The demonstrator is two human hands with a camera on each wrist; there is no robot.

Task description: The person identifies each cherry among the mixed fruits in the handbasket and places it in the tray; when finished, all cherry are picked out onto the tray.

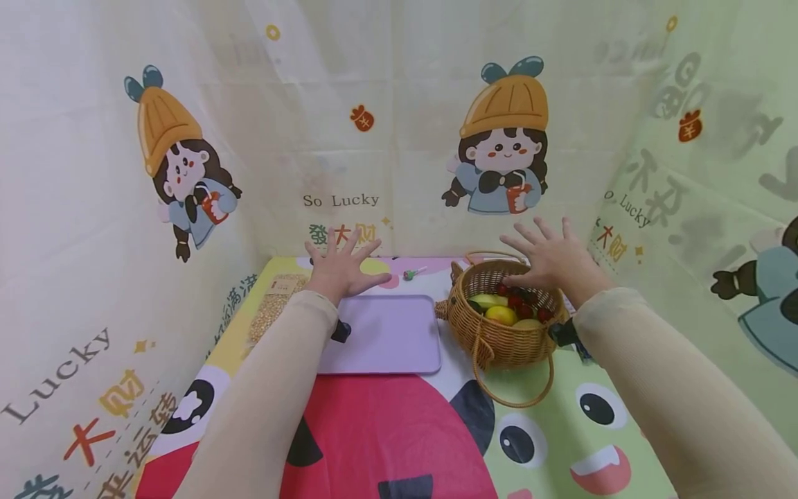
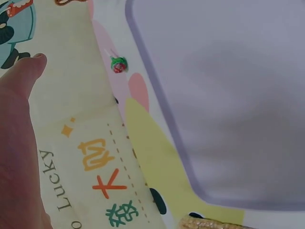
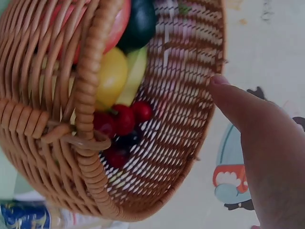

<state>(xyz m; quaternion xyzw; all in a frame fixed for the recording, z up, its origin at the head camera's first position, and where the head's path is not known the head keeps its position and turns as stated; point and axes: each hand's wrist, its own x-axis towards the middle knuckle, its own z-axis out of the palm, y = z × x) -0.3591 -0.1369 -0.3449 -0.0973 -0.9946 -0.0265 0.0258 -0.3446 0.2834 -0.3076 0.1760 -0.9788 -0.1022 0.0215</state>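
Fingers spread wide, my left hand [image 1: 345, 269] is raised above the far left part of a lilac tray [image 1: 389, 339] and holds nothing. My right hand [image 1: 551, 260], spread in the same way, hovers over the far right rim of a wicker basket [image 1: 517, 344]. Inside the basket lie a yellow fruit [image 3: 112, 78], dark red cherries [image 3: 125, 119], a dark green piece [image 3: 139, 24] and other fruit. In the right wrist view the thumb [image 3: 257, 119] overlaps the basket's rim. A small lollipop with a green and red wrapper [image 2: 119, 64] lies just beyond the tray.
A clear bag of pale kernels [image 1: 269, 312] lies left of the tray, partly behind my left arm. Beside the basket, a blue-labelled container [image 3: 26, 214] shows. The basket's loop handle [image 1: 530, 403] hangs toward me. Printed cloth walls [image 1: 411, 159] surround the table.
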